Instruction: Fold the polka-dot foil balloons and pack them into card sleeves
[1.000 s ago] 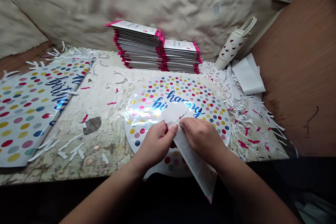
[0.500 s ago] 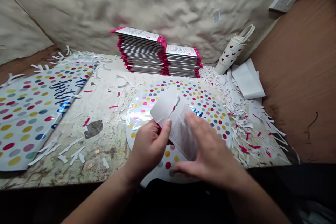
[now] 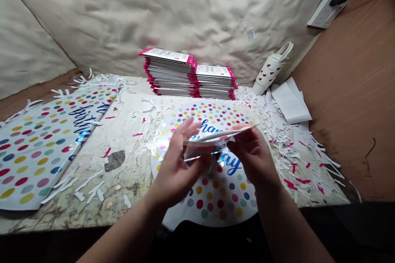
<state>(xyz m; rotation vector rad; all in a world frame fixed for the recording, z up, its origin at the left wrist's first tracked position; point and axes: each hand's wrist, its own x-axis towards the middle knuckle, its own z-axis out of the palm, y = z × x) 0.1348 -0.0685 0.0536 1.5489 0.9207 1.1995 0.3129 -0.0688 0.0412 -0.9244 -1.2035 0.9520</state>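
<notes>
Both hands hold a thin white-and-pink card packet (image 3: pixel 202 148) above the worktable, seen almost edge-on, with a gap showing between its layers. Its left end lies between the thumb and fingers of my left hand (image 3: pixel 177 164). At the other end, my right hand (image 3: pixel 257 156) pinches it between thumb and fingers. Below them a round, flat foil balloon (image 3: pixel 212 209) with coloured dots and blue lettering lies on the table. What is inside the packet is hidden.
Two stacks of pink-edged packets (image 3: pixel 173 76) stand at the back. More dotted foil balloons (image 3: pixel 33 152) lie at the left. Paper scraps (image 3: pixel 296 164) litter the right side, near a white tumbler with hearts (image 3: pixel 268 74) and folded white paper (image 3: pixel 291 100). A socket strip (image 3: pixel 327 10) hangs at upper right.
The packet has turned from showing its white back to nearly edge-on. My right hand has closed on its right end, and my left hand has shifted its hold on the left end.
</notes>
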